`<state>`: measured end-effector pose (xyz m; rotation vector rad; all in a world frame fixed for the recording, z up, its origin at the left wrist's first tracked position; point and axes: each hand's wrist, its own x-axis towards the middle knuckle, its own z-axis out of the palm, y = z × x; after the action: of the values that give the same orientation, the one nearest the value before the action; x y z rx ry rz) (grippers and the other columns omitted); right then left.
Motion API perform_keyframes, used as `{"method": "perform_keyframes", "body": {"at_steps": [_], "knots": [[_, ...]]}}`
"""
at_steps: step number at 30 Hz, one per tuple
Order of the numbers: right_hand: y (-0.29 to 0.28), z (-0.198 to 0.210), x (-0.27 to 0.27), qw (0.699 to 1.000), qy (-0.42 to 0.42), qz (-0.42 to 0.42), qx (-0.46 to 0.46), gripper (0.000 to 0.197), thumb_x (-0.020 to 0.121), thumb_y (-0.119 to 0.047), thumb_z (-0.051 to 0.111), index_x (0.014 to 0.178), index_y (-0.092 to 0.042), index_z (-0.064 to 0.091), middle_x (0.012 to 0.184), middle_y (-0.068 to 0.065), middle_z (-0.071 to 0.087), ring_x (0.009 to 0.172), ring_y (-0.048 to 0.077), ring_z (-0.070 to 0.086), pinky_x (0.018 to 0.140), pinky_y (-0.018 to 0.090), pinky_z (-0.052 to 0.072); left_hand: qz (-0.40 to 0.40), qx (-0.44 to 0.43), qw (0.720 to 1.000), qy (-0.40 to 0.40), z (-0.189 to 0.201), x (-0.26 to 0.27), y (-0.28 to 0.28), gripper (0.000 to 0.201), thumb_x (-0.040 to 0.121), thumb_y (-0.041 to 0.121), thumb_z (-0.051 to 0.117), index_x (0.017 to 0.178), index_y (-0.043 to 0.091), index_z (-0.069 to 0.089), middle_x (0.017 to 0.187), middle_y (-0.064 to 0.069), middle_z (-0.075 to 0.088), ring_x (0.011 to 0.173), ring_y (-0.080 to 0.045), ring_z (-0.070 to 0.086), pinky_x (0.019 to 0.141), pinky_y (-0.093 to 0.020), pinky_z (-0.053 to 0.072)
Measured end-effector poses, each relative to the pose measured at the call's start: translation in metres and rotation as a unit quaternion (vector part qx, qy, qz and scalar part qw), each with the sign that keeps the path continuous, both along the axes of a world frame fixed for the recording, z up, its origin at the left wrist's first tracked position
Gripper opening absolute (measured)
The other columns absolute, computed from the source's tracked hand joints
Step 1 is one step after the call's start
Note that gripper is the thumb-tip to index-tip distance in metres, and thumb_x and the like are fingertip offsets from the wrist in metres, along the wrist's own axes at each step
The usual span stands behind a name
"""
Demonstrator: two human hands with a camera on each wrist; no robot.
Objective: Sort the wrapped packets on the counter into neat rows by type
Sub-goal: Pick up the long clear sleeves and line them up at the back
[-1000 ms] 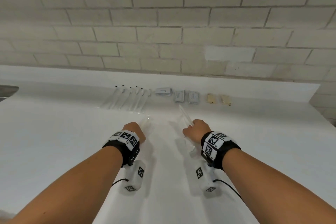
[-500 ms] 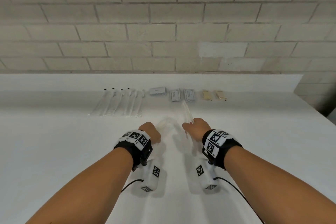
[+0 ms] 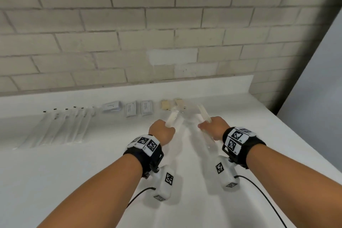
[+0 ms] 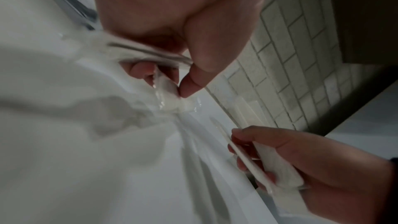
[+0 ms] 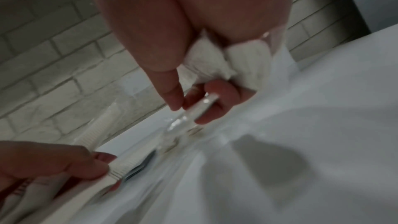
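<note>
Each hand holds a long clear wrapped packet above the white counter (image 3: pixel 55 168). My left hand (image 3: pixel 162 130) grips one packet (image 3: pixel 172 118) in front of the tan packets, thumb and fingers pinching its wrapper (image 4: pixel 167 91). My right hand (image 3: pixel 212 128) grips another packet (image 3: pixel 203 114) just right of the tan pair, its fingers curled round the wrapper (image 5: pixel 200 106). Along the back lie several long clear packets with black tips (image 3: pixel 64 126), three grey-white flat packets (image 3: pixel 130 109) and two tan packets (image 3: pixel 165 105).
A pale brick wall (image 3: pixel 166 33) rises behind the counter's raised back ledge. The counter's right edge (image 3: pixel 296 140) runs diagonally close to my right hand, with a grey floor or wall beyond it.
Both hands have carried their long clear packets to the right and farther back, from in front of the grey-white packets to the tan ones. The view has swung right.
</note>
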<state>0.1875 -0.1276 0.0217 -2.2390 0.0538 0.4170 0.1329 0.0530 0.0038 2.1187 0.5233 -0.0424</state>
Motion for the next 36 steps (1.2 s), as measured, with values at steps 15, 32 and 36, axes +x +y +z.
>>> {"method": "perform_keyframes", "body": {"at_steps": [15,32,36], "knots": [[-0.106,-0.018,0.191,1.000,0.002,0.006,0.027,0.024,0.073,-0.008,0.075,0.083,-0.012,0.053,0.070,0.004,0.062,0.053,0.017,0.058,0.050,0.023,0.044,0.080,0.069,0.993,0.050,-0.022,0.187,-0.127,0.030,0.086,0.020,0.055,0.109,0.001,0.059,0.102,-0.009,0.066,0.081,-0.022,0.055,0.066,-0.025,0.041],[-0.075,-0.045,0.231,0.985,-0.007,0.168,-0.028,0.023,0.072,-0.008,0.075,0.093,-0.014,0.068,0.082,0.005,0.067,0.076,0.025,0.065,0.068,0.031,0.055,-0.141,0.301,0.943,0.031,-0.037,0.203,-0.108,0.024,0.096,0.025,0.044,0.108,0.014,0.062,0.111,-0.007,0.053,0.103,-0.020,0.055,0.089,-0.027,0.045],[-0.068,-0.044,0.231,0.983,0.003,0.183,-0.022,0.024,0.074,-0.006,0.073,0.096,-0.012,0.067,0.078,0.008,0.067,0.068,0.025,0.065,0.070,0.036,0.058,-0.128,0.321,0.937,0.053,-0.033,0.202,-0.099,0.025,0.096,0.028,0.045,0.105,0.013,0.063,0.111,-0.007,0.052,0.084,-0.019,0.052,0.077,-0.025,0.043]]}}
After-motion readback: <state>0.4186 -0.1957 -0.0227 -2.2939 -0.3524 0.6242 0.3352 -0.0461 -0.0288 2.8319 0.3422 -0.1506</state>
